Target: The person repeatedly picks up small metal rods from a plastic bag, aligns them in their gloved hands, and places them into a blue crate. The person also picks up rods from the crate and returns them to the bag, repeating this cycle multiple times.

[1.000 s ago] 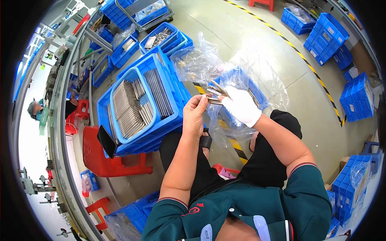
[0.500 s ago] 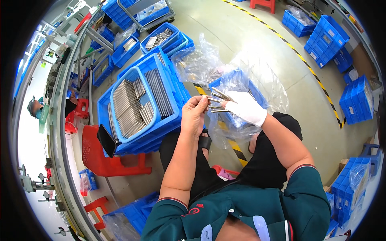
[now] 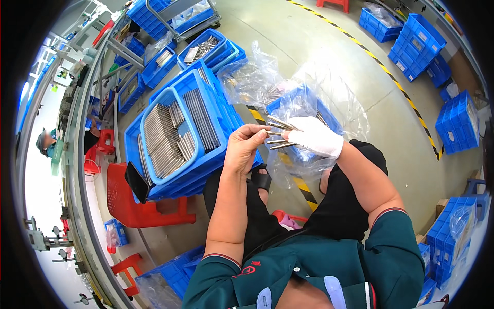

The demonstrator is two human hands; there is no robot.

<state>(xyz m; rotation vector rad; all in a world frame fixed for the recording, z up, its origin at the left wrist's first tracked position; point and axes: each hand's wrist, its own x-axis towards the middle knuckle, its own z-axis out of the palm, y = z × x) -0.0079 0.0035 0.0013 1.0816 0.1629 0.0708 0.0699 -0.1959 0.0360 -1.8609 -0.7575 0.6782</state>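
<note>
Left fingers (image 3: 260,135) pinch a metal rod (image 3: 275,133); right fingers (image 3: 302,136) (white-gloved) close around several rods (image 3: 280,123).

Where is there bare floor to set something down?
Bare floor shows between the clear plastic and the striped tape, and between the cart and that tape. It is crowded around the left hand and right hand, where metal rods fan out near the blue bin.

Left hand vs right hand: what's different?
The left hand is bare; the right hand wears a white glove. The right hand grips several metal rods; the left hand only has its fingers at the tips. Both are at the same bunch.
</note>
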